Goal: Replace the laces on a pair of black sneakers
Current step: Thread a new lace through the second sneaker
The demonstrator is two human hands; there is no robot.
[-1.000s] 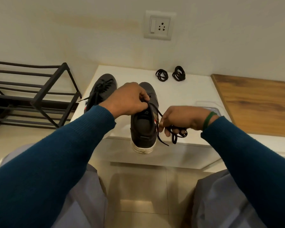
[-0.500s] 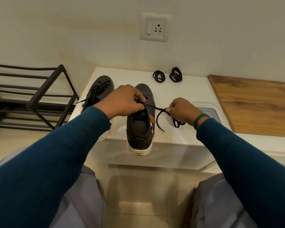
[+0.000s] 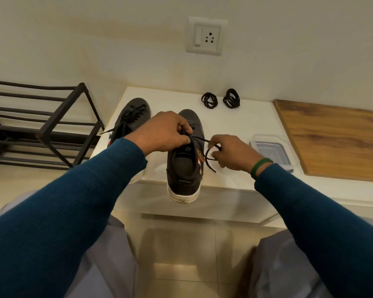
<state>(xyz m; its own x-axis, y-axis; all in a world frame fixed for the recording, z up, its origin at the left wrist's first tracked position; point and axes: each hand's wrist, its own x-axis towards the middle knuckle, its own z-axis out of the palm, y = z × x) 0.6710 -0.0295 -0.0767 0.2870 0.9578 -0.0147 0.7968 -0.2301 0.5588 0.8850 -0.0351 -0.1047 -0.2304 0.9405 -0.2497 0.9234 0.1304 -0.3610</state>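
Note:
A black sneaker (image 3: 184, 168) with a white sole lies on the white table (image 3: 241, 125), its heel over the front edge. My left hand (image 3: 164, 131) pinches the black lace (image 3: 207, 155) at the sneaker's tongue. To the right of the shoe, my right hand (image 3: 233, 153) grips the same lace, and a loose loop hangs below its fingers. The second black sneaker (image 3: 131, 117), still laced, lies to the left, partly hidden by my left arm. Two coiled black laces (image 3: 209, 100) (image 3: 231, 98) sit at the back of the table.
A clear plastic container (image 3: 271, 151) lies just right of my right hand. A wooden board (image 3: 332, 138) covers the surface at the right. A black metal shoe rack (image 3: 43, 125) stands to the left. A wall socket (image 3: 206, 36) is above the table.
My right hand has moved up and away from the table's front edge, staying beside the sneaker, with the lace drawn across. The bundle of lace under it has shrunk to a single loop.

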